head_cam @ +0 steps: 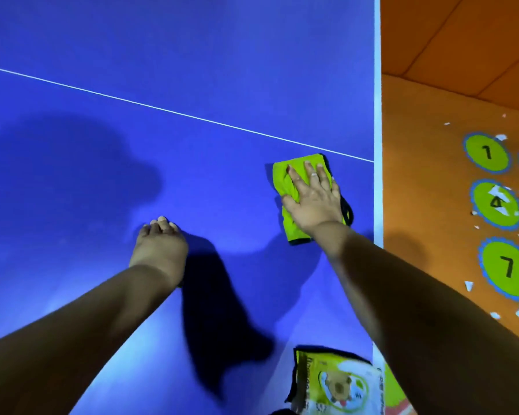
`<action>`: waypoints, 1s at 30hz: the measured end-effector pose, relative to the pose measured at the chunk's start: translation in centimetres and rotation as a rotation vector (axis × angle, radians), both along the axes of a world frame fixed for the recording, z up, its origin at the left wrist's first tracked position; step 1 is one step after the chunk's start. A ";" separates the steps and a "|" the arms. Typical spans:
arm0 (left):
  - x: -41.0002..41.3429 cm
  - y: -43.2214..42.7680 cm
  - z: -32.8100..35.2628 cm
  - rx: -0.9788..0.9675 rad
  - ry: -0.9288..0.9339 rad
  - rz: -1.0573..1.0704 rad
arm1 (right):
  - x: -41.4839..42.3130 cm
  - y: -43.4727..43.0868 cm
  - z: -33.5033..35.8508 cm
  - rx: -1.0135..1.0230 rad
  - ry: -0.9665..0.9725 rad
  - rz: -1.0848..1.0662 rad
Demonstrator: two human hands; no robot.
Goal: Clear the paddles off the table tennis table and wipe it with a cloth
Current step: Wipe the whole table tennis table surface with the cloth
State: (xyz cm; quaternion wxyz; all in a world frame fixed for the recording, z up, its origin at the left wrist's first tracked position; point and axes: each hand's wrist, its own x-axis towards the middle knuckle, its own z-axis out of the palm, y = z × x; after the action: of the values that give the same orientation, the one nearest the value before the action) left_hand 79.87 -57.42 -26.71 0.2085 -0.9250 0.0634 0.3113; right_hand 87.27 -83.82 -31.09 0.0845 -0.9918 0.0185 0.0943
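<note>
A folded lime-green cloth (285, 181) with dark edging lies on the blue table tennis table (177, 55), close to its right white edge. My right hand (313, 199) presses flat on the cloth, fingers straight and spread. My left hand (159, 247) rests on the bare table surface to the left, leaning on its fingertips and holding nothing. No paddles are in view.
A thin white centre line (162, 109) crosses the table diagonally. A printed green-and-white packet (336, 381) lies at the table's near right corner. Beyond the right edge is an orange floor (432, 175) with numbered green circles (487, 152) and scattered white scraps.
</note>
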 end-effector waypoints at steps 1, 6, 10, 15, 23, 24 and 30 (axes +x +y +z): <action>0.1 -0.1 -0.1 0.007 0.005 0.009 | 1.6 -0.8 0.0 0.000 0.001 0.026; 0.4 -0.3 -0.1 -0.026 0.001 0.026 | 7.3 -4.4 -0.2 -0.033 -0.012 0.117; 0.4 -0.5 0.0 -0.012 0.032 0.072 | 7.2 -4.5 -0.3 -0.038 -0.018 0.131; 0.4 -0.6 0.0 0.006 0.036 0.078 | 2.1 -4.3 0.1 -0.042 0.016 0.116; -0.9 0.2 0.5 -0.182 -0.076 0.150 | -9.1 -2.3 0.4 -0.037 0.012 0.133; -1.1 0.4 0.5 -0.231 -0.088 0.174 | -10.2 -2.0 0.4 -0.032 0.026 0.125; -2.9 0.2 1.7 -0.153 -0.192 0.053 | -15.9 0.0 0.7 -0.022 0.083 0.065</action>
State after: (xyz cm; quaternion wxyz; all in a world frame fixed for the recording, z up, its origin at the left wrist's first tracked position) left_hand 76.97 -57.22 -25.04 0.1342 -0.9651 0.0420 0.2211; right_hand 71.39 -83.80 -30.36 0.0695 -0.9880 -0.0091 0.1378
